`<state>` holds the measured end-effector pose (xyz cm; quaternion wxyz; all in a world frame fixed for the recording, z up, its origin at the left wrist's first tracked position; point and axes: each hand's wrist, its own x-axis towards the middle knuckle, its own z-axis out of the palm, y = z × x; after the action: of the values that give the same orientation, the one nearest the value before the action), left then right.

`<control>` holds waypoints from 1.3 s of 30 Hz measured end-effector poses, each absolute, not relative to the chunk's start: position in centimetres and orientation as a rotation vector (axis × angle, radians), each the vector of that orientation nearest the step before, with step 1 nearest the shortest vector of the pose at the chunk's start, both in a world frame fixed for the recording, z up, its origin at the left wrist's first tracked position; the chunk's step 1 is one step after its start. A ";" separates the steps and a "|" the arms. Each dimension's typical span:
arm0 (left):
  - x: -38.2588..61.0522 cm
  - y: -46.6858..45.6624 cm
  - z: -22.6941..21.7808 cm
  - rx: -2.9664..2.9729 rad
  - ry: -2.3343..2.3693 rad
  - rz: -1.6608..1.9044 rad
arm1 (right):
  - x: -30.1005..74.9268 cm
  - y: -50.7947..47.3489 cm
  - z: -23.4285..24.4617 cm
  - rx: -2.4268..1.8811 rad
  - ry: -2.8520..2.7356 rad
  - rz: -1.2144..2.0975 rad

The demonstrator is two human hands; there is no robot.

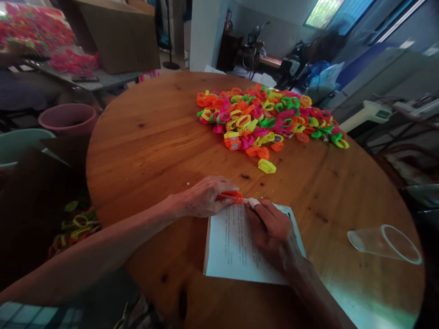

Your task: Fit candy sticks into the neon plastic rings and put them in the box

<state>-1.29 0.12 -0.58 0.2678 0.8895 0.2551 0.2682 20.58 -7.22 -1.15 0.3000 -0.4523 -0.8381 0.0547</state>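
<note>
My left hand (pixel 209 196) is closed around an orange plastic wristband (pixel 234 197), which looks like the toy-watch bands in the heap. At its right end the fingers of my right hand (pixel 274 230) are pinched together; the exact contact is too small to make out. A white wrap (pixel 253 202) covers one right fingertip. Beneath both hands lies a printed stack of paper (pixel 236 246), partly hidden by the right hand. Beyond them, a single yellow band (pixel 266 166) rests in front of a heap of bright plastic bands (pixel 254 116).
The round wooden table (pixel 147 137) carries a clear plastic cup (pixel 384 244) lying on its side at right. To the left stand a pink bucket (pixel 68 119), a green tub (pixel 24 141) and a box holding more bands (pixel 77 226). A cardboard box (pixel 120 36) sits on another table, near a person's arm.
</note>
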 end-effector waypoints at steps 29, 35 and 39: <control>-1.3 -0.6 -0.3 2.591 0.806 0.587 | 19.4 -7.5 -0.5 -1.362 -2.582 -0.310; -1.1 -0.5 -0.4 2.595 0.828 0.581 | 19.0 -7.3 0.3 -1.306 -2.633 -0.380; -1.0 -0.4 -0.6 2.586 0.829 0.568 | 18.7 -7.3 0.5 -1.368 -2.675 -0.323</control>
<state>-1.00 -0.36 -0.62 0.1826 0.9164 0.2938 0.2012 18.72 -7.26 0.46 0.0601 -0.4519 -0.8836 -0.1067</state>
